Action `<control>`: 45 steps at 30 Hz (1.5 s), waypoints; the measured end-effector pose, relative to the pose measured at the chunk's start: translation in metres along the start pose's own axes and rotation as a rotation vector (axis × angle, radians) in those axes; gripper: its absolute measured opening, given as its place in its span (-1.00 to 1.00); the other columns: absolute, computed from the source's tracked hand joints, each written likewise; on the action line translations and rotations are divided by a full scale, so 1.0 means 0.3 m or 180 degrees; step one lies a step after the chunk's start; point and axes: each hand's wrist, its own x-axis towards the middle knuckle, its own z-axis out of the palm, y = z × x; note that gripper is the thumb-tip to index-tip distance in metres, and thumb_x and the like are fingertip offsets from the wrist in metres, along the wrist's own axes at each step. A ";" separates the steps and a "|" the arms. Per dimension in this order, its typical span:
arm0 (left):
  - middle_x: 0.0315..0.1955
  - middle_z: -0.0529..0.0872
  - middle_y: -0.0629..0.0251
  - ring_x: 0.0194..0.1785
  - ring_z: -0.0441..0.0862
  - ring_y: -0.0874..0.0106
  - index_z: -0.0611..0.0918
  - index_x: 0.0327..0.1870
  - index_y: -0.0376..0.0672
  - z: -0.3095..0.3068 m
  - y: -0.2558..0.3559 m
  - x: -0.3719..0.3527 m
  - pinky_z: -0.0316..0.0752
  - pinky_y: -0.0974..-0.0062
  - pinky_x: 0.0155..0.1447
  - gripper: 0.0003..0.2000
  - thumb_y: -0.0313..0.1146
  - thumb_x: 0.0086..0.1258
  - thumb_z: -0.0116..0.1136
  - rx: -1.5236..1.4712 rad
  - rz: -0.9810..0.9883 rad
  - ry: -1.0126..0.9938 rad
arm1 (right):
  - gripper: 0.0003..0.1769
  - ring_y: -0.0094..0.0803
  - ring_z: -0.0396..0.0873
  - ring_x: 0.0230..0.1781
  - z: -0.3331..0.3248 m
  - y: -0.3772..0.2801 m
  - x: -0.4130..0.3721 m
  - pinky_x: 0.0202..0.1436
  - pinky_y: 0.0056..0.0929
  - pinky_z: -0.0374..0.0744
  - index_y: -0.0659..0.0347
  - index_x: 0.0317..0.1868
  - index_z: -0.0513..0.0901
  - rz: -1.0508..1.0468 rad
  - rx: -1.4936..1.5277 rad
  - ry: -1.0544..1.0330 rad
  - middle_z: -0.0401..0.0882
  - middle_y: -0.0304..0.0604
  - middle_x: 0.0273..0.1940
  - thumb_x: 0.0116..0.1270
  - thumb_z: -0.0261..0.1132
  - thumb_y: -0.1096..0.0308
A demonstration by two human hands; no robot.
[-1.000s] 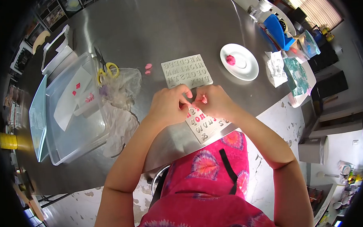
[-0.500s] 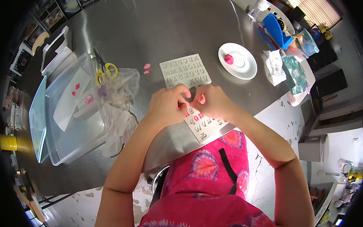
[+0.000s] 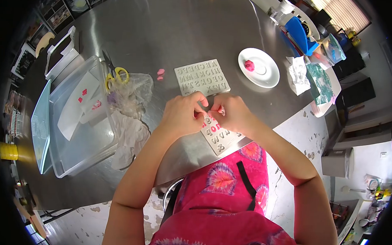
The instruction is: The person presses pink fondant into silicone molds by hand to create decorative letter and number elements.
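Note:
A pale letter mould (image 3: 221, 146) lies at the table's front edge, with pink paste filling several of its letter hollows. Over its far end, my left hand (image 3: 183, 117) is closed, thumb and fingertips bent together; what they hold, if anything, is hidden. My right hand (image 3: 234, 114) meets it there, its fingers curled around a small bit of pink paste (image 3: 221, 110) that shows between them. The fingertips of both hands almost touch. Just beyond the hands lies a second alphabet mould (image 3: 202, 76), its hollows unfilled.
A white plate (image 3: 269, 77) with a pink lump (image 3: 249, 65) stands at right. Two pink pieces (image 3: 160, 72) lie left of the moulds. Further left are yellow-handled scissors (image 3: 121, 75), a plastic bag (image 3: 138, 92), crumpled tissue (image 3: 128, 135) and a clear tray (image 3: 89, 147) holding paper and pink letters.
Both hands stay over the mould with only small finger movements. The right hand's fingers have curled in slightly, and less of the pink paste shows. The whole view has shifted a little.

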 end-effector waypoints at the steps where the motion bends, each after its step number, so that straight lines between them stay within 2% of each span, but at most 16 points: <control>1: -0.55 0.75 0.35 -0.58 0.64 0.42 0.56 -0.32 -0.14 0.001 0.000 0.000 0.46 0.51 -0.40 -0.82 -0.45 0.05 0.30 -0.0003 0.0012 0.0002 | -0.86 -0.23 0.58 -0.44 0.018 0.009 -0.004 -0.36 -0.33 0.51 0.28 -0.48 0.61 -0.0437 -0.0198 0.0277 0.60 -0.07 -0.47 0.09 0.39 0.42; 2: -0.55 0.75 0.35 -0.58 0.64 0.42 0.56 -0.32 -0.14 0.002 0.002 -0.001 0.46 0.51 -0.40 -0.82 -0.45 0.05 0.30 0.0003 0.0019 -0.0015 | -0.86 -0.22 0.58 -0.44 0.030 0.017 -0.010 -0.37 -0.32 0.51 0.28 -0.49 0.60 -0.0864 -0.0395 0.0566 0.58 -0.06 -0.48 0.09 0.40 0.42; 6: -0.55 0.75 0.35 -0.57 0.66 0.46 0.56 -0.33 -0.16 0.006 0.017 0.003 0.47 0.52 -0.40 -0.78 -0.42 0.02 0.35 -0.0191 -0.0205 0.0020 | -0.85 -0.20 0.57 -0.43 0.035 0.022 -0.023 -0.36 -0.31 0.51 0.27 -0.49 0.60 -0.0796 -0.0377 0.0676 0.56 -0.06 -0.50 0.10 0.39 0.42; 9: -0.56 0.76 0.36 -0.56 0.66 0.48 0.56 -0.33 -0.17 0.020 0.014 0.004 0.48 0.54 -0.39 -0.76 -0.40 0.00 0.37 -0.0168 -0.0346 0.0032 | -0.89 -0.26 0.56 -0.42 0.009 0.011 -0.016 -0.36 -0.33 0.51 0.27 -0.44 0.63 -0.0373 0.0023 0.0571 0.57 -0.07 -0.48 0.14 0.37 0.41; 11: -0.56 0.76 0.37 -0.56 0.67 0.48 0.57 -0.32 -0.18 0.027 0.019 0.006 0.48 0.54 -0.39 -0.76 -0.40 0.00 0.37 -0.0146 -0.0389 0.0033 | -0.91 -0.33 0.54 -0.43 -0.024 -0.003 -0.004 -0.36 -0.34 0.49 0.25 -0.35 0.68 0.0427 0.0305 0.0213 0.57 -0.09 -0.48 0.18 0.34 0.40; 12: -0.56 0.76 0.37 -0.54 0.67 0.48 0.58 -0.33 -0.17 0.030 0.024 0.005 0.48 0.54 -0.39 -0.76 -0.40 -0.01 0.37 -0.0057 -0.0435 0.0070 | -0.91 -0.33 0.54 -0.43 -0.026 0.006 -0.002 -0.36 -0.34 0.49 0.25 -0.35 0.68 0.0431 0.0315 0.0232 0.57 -0.09 -0.48 0.18 0.34 0.40; 14: -0.55 0.76 0.38 -0.53 0.68 0.49 0.59 -0.34 -0.17 0.034 0.030 0.008 0.48 0.55 -0.39 -0.77 -0.39 -0.01 0.38 0.0038 -0.0477 0.0097 | -0.87 -0.40 0.52 -0.44 -0.031 0.028 -0.004 -0.38 -0.37 0.48 0.18 -0.25 0.72 -0.0127 0.0290 0.0175 0.59 -0.12 -0.43 0.20 0.30 0.42; 17: -0.56 0.76 0.39 -0.50 0.69 0.50 0.61 -0.37 -0.15 0.039 0.038 0.014 0.48 0.55 -0.38 -0.78 -0.39 -0.03 0.38 0.0118 -0.0656 0.0121 | -0.83 -0.41 0.53 -0.43 -0.061 0.031 -0.015 -0.37 -0.41 0.49 0.16 -0.25 0.73 -0.0414 0.0161 -0.0179 0.60 -0.15 -0.40 0.14 0.28 0.50; 18: -0.55 0.76 0.39 -0.50 0.69 0.51 0.63 -0.36 -0.14 0.037 0.047 0.020 0.48 0.55 -0.37 -0.78 -0.38 -0.04 0.39 0.0148 -0.0808 0.0057 | -0.83 -0.41 0.53 -0.43 -0.061 0.037 -0.021 -0.37 -0.41 0.49 0.16 -0.25 0.73 -0.0406 0.0168 -0.0168 0.60 -0.15 -0.40 0.14 0.28 0.50; 23: -0.55 0.75 0.46 -0.43 0.69 0.49 0.67 -0.33 -0.07 0.022 0.062 0.030 0.51 0.50 -0.31 -0.81 -0.39 -0.03 0.33 0.0092 -0.1110 -0.0168 | -0.73 -0.31 0.56 -0.34 -0.016 0.073 -0.042 -0.28 -0.40 0.57 0.16 -0.28 0.75 -0.1413 -0.0043 0.0292 0.59 -0.16 -0.34 0.00 0.28 0.62; 27: -0.52 0.76 0.44 -0.43 0.69 0.51 0.66 -0.28 -0.10 0.021 0.042 0.022 0.51 0.51 -0.30 -0.78 -0.44 -0.01 0.32 -0.0230 -0.1059 -0.0209 | -0.73 -0.26 0.57 -0.26 -0.004 0.065 -0.055 -0.25 -0.36 0.59 0.17 -0.26 0.75 -0.1695 -0.0440 0.0387 0.58 -0.14 -0.31 0.00 0.29 0.62; 29: -0.50 0.77 0.43 -0.43 0.69 0.50 0.66 -0.26 -0.11 0.018 0.034 0.019 0.51 0.51 -0.29 -0.77 -0.46 0.00 0.32 -0.0265 -0.1034 -0.0225 | -0.83 -0.20 0.58 -0.24 -0.003 0.061 -0.058 -0.19 -0.29 0.61 0.21 -0.32 0.72 -0.2039 -0.0777 0.0475 0.55 -0.10 -0.29 0.03 0.29 0.54; 32: -0.49 0.77 0.30 -0.47 0.65 0.59 0.61 -0.19 -0.24 0.015 0.024 0.015 0.46 0.63 -0.35 -0.72 -0.52 0.02 0.33 -0.0613 -0.0972 -0.0170 | -0.84 -0.20 0.60 -0.27 -0.009 0.053 -0.055 -0.20 -0.27 0.61 0.24 -0.31 0.71 -0.2059 -0.0927 0.0426 0.57 -0.09 -0.30 0.04 0.30 0.54; 36: -0.49 0.77 0.36 -0.47 0.68 0.53 0.62 -0.18 -0.16 0.005 0.048 0.012 0.49 0.56 -0.31 -0.72 -0.48 0.04 0.32 -0.0235 -0.0920 -0.0127 | -0.83 -0.27 0.59 -0.30 -0.035 0.038 -0.018 -0.25 -0.38 0.59 0.22 -0.27 0.72 -0.1583 -0.0278 0.0356 0.62 -0.15 -0.34 0.07 0.34 0.55; 38: -0.49 0.77 0.41 -0.45 0.70 0.47 0.63 -0.18 -0.09 0.004 0.050 0.010 0.53 0.51 -0.26 -0.73 -0.45 0.04 0.31 -0.0128 -0.0915 -0.0106 | -0.86 -0.31 0.61 -0.37 -0.059 0.019 -0.004 -0.28 -0.38 0.58 0.22 -0.28 0.71 -0.0675 0.0184 -0.0024 0.64 -0.15 -0.38 0.09 0.36 0.52; 45: -0.52 0.76 0.42 -0.48 0.70 0.47 0.62 -0.22 -0.08 0.002 0.042 0.007 0.51 0.49 -0.30 -0.75 -0.43 0.03 0.31 -0.0041 -0.0898 -0.0106 | -0.91 -0.33 0.63 -0.36 -0.061 0.011 0.024 -0.27 -0.38 0.58 0.25 -0.37 0.70 -0.0581 -0.0094 -0.0340 0.66 -0.14 -0.37 0.07 0.38 0.47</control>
